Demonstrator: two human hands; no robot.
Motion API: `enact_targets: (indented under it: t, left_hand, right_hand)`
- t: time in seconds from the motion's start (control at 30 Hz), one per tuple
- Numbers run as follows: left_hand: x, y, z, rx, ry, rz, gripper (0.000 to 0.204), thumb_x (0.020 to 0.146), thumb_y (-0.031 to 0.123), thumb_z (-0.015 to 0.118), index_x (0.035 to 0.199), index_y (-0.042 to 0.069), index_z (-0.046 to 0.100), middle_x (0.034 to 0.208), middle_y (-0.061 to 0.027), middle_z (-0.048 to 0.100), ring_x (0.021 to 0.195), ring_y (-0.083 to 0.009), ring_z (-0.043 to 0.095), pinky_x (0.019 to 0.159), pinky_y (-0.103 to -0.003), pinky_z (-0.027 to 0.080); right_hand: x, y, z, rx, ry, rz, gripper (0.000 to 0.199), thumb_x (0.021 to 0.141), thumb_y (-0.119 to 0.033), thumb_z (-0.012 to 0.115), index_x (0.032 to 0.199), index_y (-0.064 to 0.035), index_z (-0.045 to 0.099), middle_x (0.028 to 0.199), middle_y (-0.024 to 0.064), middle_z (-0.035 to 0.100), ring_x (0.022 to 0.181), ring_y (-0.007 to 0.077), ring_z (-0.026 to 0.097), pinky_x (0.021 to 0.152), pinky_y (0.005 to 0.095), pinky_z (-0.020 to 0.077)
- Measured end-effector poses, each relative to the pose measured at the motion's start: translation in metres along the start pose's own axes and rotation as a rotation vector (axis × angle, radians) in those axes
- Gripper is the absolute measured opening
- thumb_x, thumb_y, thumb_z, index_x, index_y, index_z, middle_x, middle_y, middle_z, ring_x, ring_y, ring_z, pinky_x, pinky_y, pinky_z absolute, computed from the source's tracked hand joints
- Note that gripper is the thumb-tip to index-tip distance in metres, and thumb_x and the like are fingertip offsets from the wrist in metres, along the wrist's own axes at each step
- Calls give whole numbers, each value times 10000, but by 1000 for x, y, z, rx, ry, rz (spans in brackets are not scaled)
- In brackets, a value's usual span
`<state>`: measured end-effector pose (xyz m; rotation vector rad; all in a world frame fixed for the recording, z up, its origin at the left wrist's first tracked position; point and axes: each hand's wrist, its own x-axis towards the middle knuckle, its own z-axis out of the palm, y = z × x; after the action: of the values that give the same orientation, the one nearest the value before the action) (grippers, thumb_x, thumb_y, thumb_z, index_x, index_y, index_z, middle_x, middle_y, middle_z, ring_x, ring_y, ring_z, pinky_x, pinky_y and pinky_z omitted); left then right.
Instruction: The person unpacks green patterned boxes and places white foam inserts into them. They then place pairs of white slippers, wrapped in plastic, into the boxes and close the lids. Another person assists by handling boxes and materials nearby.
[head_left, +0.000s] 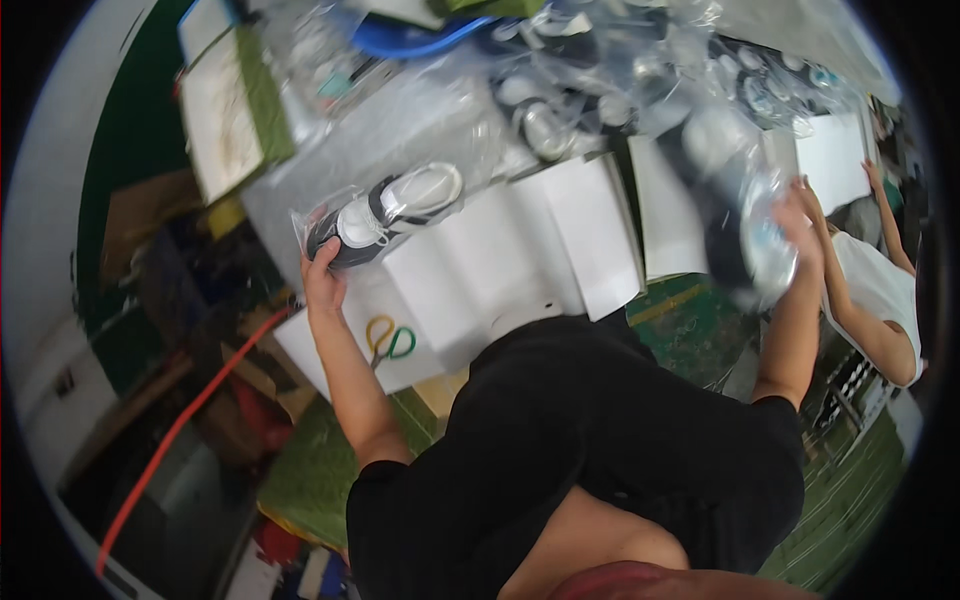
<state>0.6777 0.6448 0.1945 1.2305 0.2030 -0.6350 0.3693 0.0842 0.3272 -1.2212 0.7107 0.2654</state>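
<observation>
My left hand (pixel 324 280) grips the toe end of a black and white shoe (pixel 420 192) in a clear plastic bag. The shoe lies lengthwise over the table at the left, its heel end toward the middle. At the right, my right hand (pixel 798 228) is closed on a second bagged shoe (pixel 728 195), dark with a white sole, smeared by motion. Between the two, in front of my body, an opened white carton (pixel 475 255) is spread with its flaps out. Scissors (pixel 383 340) with one yellow and one green handle lie on white card near my left forearm.
Several bagged shoes (pixel 545 128) are heaped at the back beside a blue basin (pixel 420 38). A green and white box (pixel 232 115) stands at the far left. On the right, a co-worker in white (pixel 880 295) holds a white box (pixel 835 155). An orange-red hose (pixel 185 415) runs down at the left.
</observation>
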Motion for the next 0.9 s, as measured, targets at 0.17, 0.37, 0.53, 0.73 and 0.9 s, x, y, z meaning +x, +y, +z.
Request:
enact_targets:
  t: [0.17,0.37,0.53,0.73,0.9]
  left_hand:
    - [-124,-29,46,72,325,298,591,814,61,749,1348,-11,506,1256,-147,594,1174,-259,576,1048,-390,448]
    - [-190,-68,85,45,533,701,510,861,72,690,1302,-70,476,1248,-159,564,1133,-252,566,1018,-392,431]
    - [-195,-11,49,-80,567,806,506,897,151,604,1360,-18,491,1288,-156,582,1163,-284,580,1027,-424,458]
    - [-177,-46,51,-167,475,479,468,872,158,687,1298,14,556,1215,-139,612,1098,-236,602,963,-379,489]
    - [-191,-157,83,442,423,749,542,841,148,754,1255,-40,459,1336,-185,463,1265,-314,445,1093,-442,348]
  right_hand:
    - [13,94,194,-596,-203,123,773,816,-244,644,1521,-89,368,1210,201,640,963,279,673,891,409,509]
    - [54,187,266,-1113,244,-88,850,825,-350,655,1536,-98,265,1057,350,593,915,502,644,833,542,532]
    - [50,204,253,-852,132,26,841,828,-308,670,1526,-60,272,1260,348,556,1077,469,629,942,497,501]
    - [77,269,275,-42,-164,38,850,827,-195,698,1531,-19,256,1401,255,487,1235,305,545,1006,402,467]
    - [26,218,283,-806,369,-50,848,825,-420,746,1434,21,354,1270,263,524,1119,423,597,966,442,494]
